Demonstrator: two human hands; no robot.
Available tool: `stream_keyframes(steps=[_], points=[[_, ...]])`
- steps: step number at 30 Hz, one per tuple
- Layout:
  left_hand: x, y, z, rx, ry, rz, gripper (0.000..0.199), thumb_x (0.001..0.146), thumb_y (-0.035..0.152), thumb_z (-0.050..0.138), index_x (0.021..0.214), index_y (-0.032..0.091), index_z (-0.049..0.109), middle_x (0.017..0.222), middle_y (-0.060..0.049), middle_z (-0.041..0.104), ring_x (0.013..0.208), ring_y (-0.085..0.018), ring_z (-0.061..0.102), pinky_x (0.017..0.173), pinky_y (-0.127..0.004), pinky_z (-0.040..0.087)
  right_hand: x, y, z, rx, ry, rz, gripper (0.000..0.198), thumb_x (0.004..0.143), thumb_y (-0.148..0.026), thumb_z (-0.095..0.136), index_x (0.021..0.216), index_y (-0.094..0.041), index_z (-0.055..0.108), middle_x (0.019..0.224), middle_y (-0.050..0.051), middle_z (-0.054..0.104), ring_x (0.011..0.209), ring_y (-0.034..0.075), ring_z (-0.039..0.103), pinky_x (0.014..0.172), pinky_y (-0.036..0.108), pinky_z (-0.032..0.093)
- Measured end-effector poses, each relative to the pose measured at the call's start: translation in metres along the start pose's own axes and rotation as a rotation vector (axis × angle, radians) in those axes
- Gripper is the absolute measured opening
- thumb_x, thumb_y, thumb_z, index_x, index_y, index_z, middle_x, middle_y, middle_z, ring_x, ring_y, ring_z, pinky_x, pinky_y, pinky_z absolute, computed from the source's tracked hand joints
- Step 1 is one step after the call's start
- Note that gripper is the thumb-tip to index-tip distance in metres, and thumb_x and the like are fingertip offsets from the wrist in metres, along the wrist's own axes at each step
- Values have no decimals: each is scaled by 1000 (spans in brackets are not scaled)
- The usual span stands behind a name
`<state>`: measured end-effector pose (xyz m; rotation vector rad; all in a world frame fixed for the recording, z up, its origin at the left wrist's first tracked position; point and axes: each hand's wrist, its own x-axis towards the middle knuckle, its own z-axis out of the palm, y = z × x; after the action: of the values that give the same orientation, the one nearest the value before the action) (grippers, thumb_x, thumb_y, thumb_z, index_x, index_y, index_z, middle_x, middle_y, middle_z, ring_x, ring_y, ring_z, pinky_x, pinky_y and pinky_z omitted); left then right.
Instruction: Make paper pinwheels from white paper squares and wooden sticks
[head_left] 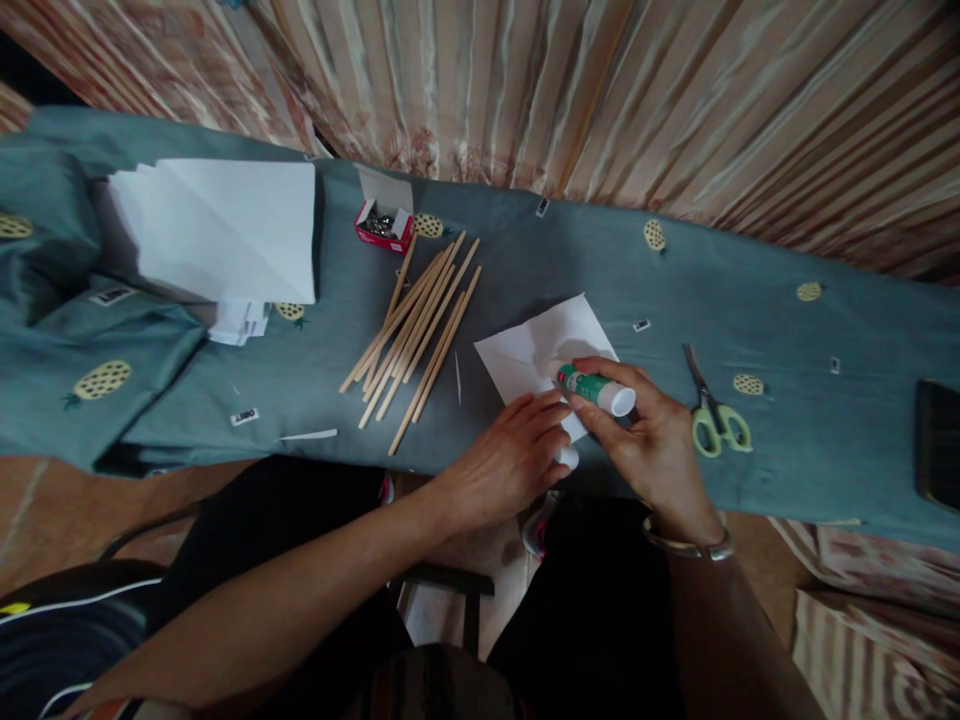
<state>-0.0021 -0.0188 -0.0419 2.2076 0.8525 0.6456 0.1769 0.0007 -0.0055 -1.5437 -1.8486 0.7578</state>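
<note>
Right hand (654,432) pinches a glue stick (589,386) between thumb and fingers, long axis slanting crosswise, tip pointing left over the white paper (541,338) ahead and left of that hand. Left hand (516,455), fingers bent, lies over the paper's near edge, a white cap (568,458) by its fingers; whether it grips this is hidden, and the stick's tip blurs into the paper.

Pleated curtain (480,90), pineapple-print tblcloth (750,310), blk obj. (939,445) R edge
</note>
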Motion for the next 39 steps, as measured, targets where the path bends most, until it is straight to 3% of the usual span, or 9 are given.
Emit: stream_keyframes(steps=[8, 11, 15, 17, 20, 23, 26, 30, 39], points=[[2, 3, -2, 10, -29, -29, 15, 93, 23, 60, 106, 15, 61, 138, -18, 58, 145, -30, 38, 118, -53, 33, 1, 0, 0, -24, 14, -70, 31, 91, -26, 63, 121, -32, 65, 123, 2, 69, 117, 25, 62, 103, 45, 49], [1, 3, -2, -12, -23, -29, 16, 93, 22, 60, 105, 13, 61, 136, -19, 59, 144, -31, 39, 118, -53, 33, 2, 0, -2, 20, 98, -44, 29, 88, -26, 66, 117, -32, 68, 123, 2, 70, 122, 25, 60, 108, 48, 45], [0, 2, -9, -174, 50, -46, 17, 94, 23, 59, 106, 12, 62, 137, -20, 58, 141, -30, 44, 117, -50, 35, 7, 4, -5, 370, 325, 162, 26, 77, -28, 79, 102, -28, 73, 106, 0, 75, 100, 21, 69, 99, 43, 53], [1, 1, -15, -325, 132, -143, 21, 96, 28, 56, 111, 16, 62, 137, -17, 59, 135, -28, 50, 113, -47, 40, 11, 6, -6, 623, 386, 286, 20, 73, -31, 82, 90, -25, 74, 92, -1, 76, 85, 17, 71, 88, 37, 58], [5, -2, -24, -595, 291, -392, 26, 94, 33, 58, 116, 20, 62, 121, -10, 68, 110, -23, 64, 97, -41, 51, 14, 9, -7, 896, 342, 441, 19, 72, -36, 83, 81, -22, 74, 81, -1, 76, 71, 13, 70, 74, 29, 61], [11, -5, -30, -874, 410, -535, 31, 86, 34, 66, 112, 18, 65, 99, -6, 70, 85, -17, 65, 78, -31, 53, 15, 8, -3, 1063, 283, 517, 22, 68, -38, 86, 77, -22, 73, 73, -3, 75, 64, 11, 70, 67, 23, 61], [15, -5, -32, -1043, 462, -560, 33, 76, 31, 76, 105, 17, 69, 92, -3, 69, 79, -14, 62, 74, -27, 51, 14, 5, 4, 1131, 246, 563, 25, 68, -41, 87, 73, -22, 71, 68, -3, 75, 61, 11, 70, 62, 21, 61], [16, -4, -32, -1099, 480, -559, 35, 68, 27, 82, 99, 17, 70, 96, -4, 70, 85, -15, 63, 78, -29, 52, 12, 1, 10, 1150, 236, 617, 28, 63, -40, 89, 72, -20, 71, 66, -2, 74, 57, 11, 69, 59, 22, 61], [15, -4, -32, -1035, 468, -556, 32, 70, 26, 78, 99, 17, 68, 98, -4, 71, 87, -16, 65, 80, -30, 52, 10, -3, 11, 1124, 207, 606, 31, 58, -41, 92, 70, -20, 73, 67, -3, 74, 57, 9, 69, 60, 18, 61]])
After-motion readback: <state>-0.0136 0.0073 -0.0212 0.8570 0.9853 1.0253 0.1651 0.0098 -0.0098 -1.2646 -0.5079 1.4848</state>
